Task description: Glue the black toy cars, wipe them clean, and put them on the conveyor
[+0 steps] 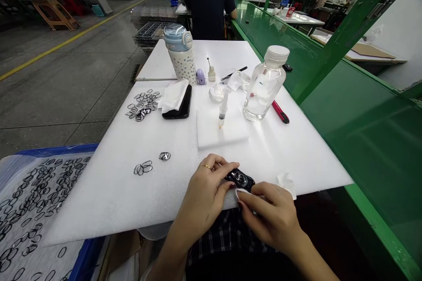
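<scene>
1 glossy black part (242,179) is at the near edge of the white table (115,210), pinched between the thumb and fingers of the left hand (206,186). The right hand (275,207) grips 1 folded white wipe (241,192) at the part's near side. With both hands on it, this piece looks under way and unfinished; how many are finished, I cannot tell. Left of the hands lie 2 small ring clusters (143,167), with 1 larger ring heap (142,107) beyond, too tangled to count. Farther out: 1 syringe (223,109), 1 clear bottle (263,90), 1 red utility knife (280,112), 1 polka-dot tumbler (182,62).
</scene>
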Motion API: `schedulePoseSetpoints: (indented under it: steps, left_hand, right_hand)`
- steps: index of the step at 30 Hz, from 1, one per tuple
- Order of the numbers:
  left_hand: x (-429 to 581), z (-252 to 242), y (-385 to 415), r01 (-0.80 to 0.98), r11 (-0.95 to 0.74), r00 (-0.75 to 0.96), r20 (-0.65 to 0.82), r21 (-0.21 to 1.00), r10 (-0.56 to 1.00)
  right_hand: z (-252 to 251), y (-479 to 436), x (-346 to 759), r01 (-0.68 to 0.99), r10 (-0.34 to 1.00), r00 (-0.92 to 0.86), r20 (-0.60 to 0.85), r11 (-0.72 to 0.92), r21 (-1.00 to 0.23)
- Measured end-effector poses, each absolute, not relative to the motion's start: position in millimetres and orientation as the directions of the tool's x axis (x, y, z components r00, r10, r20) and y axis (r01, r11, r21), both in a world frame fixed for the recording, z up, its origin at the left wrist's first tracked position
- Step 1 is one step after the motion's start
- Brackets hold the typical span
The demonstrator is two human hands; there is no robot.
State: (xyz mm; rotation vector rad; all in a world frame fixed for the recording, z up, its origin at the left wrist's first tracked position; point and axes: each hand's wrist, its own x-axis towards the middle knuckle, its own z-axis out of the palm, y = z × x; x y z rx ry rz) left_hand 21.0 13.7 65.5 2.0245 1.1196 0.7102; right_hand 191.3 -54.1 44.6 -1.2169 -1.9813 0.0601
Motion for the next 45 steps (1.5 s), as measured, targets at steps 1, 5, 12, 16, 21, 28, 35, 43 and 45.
schedulePoseSetpoints:
  steps: [1, 5, 12, 16, 21, 28, 35, 43, 45]
  left_hand:
    - [21.0, 65.6, 13.7, 0.485, -0.380, 0.478, 0.125, 0.787, 0.869]
    - [21.7, 66.0, 13.7, 0.501, -0.380, 0.484, 0.113, 0.778, 0.868]
    - [24.0, 66.8, 15.3, 0.510, -0.376, 0.470, 0.115, 0.774, 0.875]
    - [23.6, 66.7, 15.9, 0.514, -0.394, 0.477, 0.127, 0.762, 0.869]
    - [23.9, 64.5, 15.0, 0.516, -0.407, 0.481, 0.138, 0.754, 0.866]
    - [25.2, 62.6, 15.5, 0.507, -0.418, 0.480, 0.156, 0.754, 0.863]
    - [22.7, 62.0, 13.0, 0.504, -0.408, 0.465, 0.159, 0.761, 0.871]
    - [18.9, 63.1, 10.5, 0.477, -0.418, 0.479, 0.170, 0.774, 0.861]
    - [17.9, 63.4, 10.0, 0.468, -0.419, 0.470, 0.182, 0.778, 0.864]
  right_hand:
    - [48.6, -53.4, 194.9, 0.695, 0.782, -0.239, 0.576, 0.552, -0.461]
    - [71.4, -40.1, 225.7, 0.704, 0.793, -0.137, 0.594, 0.499, -0.505]
    - [80.0, -35.6, 236.3, 0.915, 0.751, -0.058, 0.658, 0.303, -0.265]
    - [62.3, -46.7, 209.1, 0.863, 0.783, -0.087, 0.616, 0.368, -0.346]
    - [49.3, -47.3, 196.6, 0.832, 0.776, -0.032, 0.630, 0.371, -0.414]
    - [44.2, -46.0, 196.6, 0.811, 0.765, -0.028, 0.643, 0.393, -0.432]
    - [46.9, -47.0, 201.1, 0.773, 0.827, -0.076, 0.556, 0.402, -0.491]
    - [49.3, -39.5, 190.8, 0.756, 0.903, -0.089, 0.421, 0.337, -0.561]
    - [50.3, -38.4, 192.0, 0.745, 0.908, -0.126, 0.400, 0.353, -0.566]
